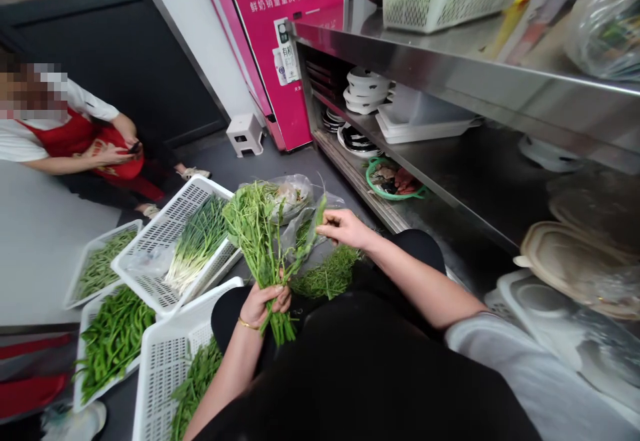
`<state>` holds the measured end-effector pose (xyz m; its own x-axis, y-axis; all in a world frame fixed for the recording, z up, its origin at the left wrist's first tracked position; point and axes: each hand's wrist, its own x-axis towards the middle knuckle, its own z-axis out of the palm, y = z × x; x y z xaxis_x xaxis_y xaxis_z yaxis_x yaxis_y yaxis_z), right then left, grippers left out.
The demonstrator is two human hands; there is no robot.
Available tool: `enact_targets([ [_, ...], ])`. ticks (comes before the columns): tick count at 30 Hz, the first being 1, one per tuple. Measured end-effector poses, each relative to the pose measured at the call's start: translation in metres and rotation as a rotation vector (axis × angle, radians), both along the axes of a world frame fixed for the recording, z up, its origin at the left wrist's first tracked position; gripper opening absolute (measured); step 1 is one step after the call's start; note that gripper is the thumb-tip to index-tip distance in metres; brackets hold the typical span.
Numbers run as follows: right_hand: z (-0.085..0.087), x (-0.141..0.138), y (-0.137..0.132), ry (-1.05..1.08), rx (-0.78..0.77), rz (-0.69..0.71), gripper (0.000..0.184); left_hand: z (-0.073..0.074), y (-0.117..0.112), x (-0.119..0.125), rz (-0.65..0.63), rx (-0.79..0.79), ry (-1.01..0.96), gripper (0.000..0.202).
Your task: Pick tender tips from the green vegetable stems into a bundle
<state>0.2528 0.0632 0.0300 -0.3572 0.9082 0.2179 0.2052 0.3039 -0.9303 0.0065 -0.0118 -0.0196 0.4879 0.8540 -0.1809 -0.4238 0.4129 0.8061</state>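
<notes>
My left hand (267, 300) is closed around the stems of a bunch of leafy greens (253, 228), whose leafy tops lean up and to the left while the cut ends hang below the fist. With thumb and forefinger pinched, my right hand (346, 229) grips a green leaf (320, 212) just right of the bunch; whether that leaf is still joined to it I cannot tell. Beneath my hands lies a heap of thin green trimmings (330, 274). Clear plastic bags (300, 191) rest on the floor behind the bunch.
At left, white baskets hold green onions (200, 234), green peppers (115, 338), green beans (107, 261) and leafy greens (197, 381). A person in a red apron (75, 138) sits beyond them. On the right stands a steel shelf (400, 61) with dishes; a white stool (245, 133) is further back.
</notes>
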Motion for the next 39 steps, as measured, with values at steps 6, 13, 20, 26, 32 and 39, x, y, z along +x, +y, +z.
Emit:
enact_targets([
  [6, -0.016, 0.004, -0.017, 0.097, -0.186, -0.052, 0.034, 0.003, 0.002, -0.004, -0.133, -0.041, 0.014, 0.023],
  [13, -0.045, 0.020, 0.007, -0.237, 0.335, -0.657, 0.025, 0.005, 0.011, 0.017, -0.061, -0.097, 0.008, 0.022],
  [20, -0.074, 0.049, -0.003, -0.823, -0.127, -0.207, 0.024, 0.002, 0.013, 0.014, 0.127, -0.154, 0.072, 0.036],
  [26, -0.029, 0.002, -0.039, -0.738, -0.018, -0.013, 0.026, -0.004, 0.020, 0.020, 0.247, -0.123, 0.165, 0.036],
  [32, 0.011, -0.057, -0.010, -0.359, -0.005, -0.046, 0.033, -0.008, 0.011, 0.046, 0.282, 0.012, 0.334, 0.020],
  [39, -0.029, -0.056, -0.008, 0.207, -0.426, 0.021, 0.033, -0.009, 0.007, 0.025, 0.222, -0.215, -0.059, 0.031],
])
